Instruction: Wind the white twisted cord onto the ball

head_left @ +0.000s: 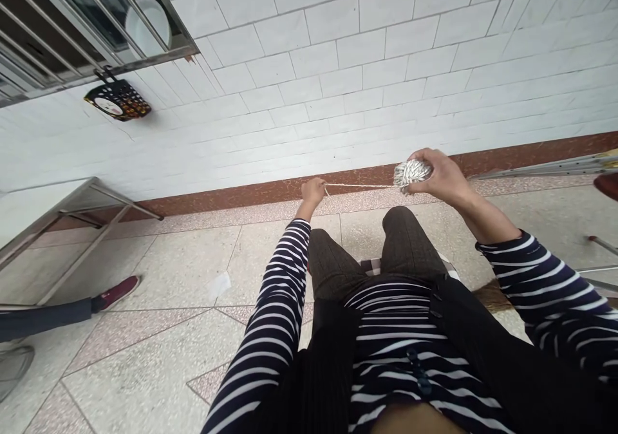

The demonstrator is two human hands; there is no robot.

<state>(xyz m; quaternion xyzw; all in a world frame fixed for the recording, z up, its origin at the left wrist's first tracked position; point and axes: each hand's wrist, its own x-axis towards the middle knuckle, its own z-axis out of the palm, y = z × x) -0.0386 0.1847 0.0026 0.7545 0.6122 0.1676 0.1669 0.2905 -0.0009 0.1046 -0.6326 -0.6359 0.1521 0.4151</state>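
Cord in a thick pale bundle [411,174] sits in the right grip [444,179], whose thumb and fingers are spread around it. At the bundle's nine o'clock, the left grip [313,192] is pinched closed on a thin strand [360,185] running straight between the two. From the left grip, a black patterned bag [120,101] hangs at ten o'clock; a white scrap [221,284] lies on the floor [174,254] between seven and eight.

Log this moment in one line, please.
left hand: pinches thin white cord; right hand: grips white wound cord bundle; cord: straight between hands
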